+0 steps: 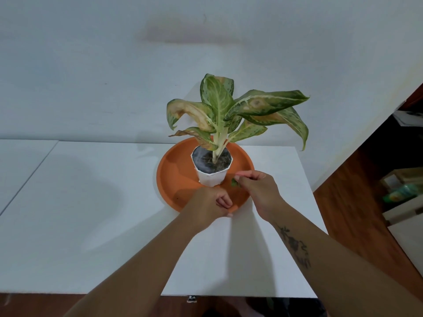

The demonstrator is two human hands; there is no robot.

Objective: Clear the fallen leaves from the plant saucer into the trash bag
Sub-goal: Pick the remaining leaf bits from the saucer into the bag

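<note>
A round orange saucer (174,177) lies on the white table and carries a white pot (211,177) with a green, partly browned plant (219,104). My right hand (258,191) hovers over the saucer's right side, just beside the pot, with its fingertips pinched on a small green leaf (234,183). My left hand (209,204) rests on the saucer's near rim, fingers curled around the edge. No trash bag is in view.
The white table (91,213) runs wide to the left, with a seam at the far left. Its right edge drops to a wooden floor (357,220). Boxes and a green bottle (402,193) sit at the far right. A pale wall stands behind.
</note>
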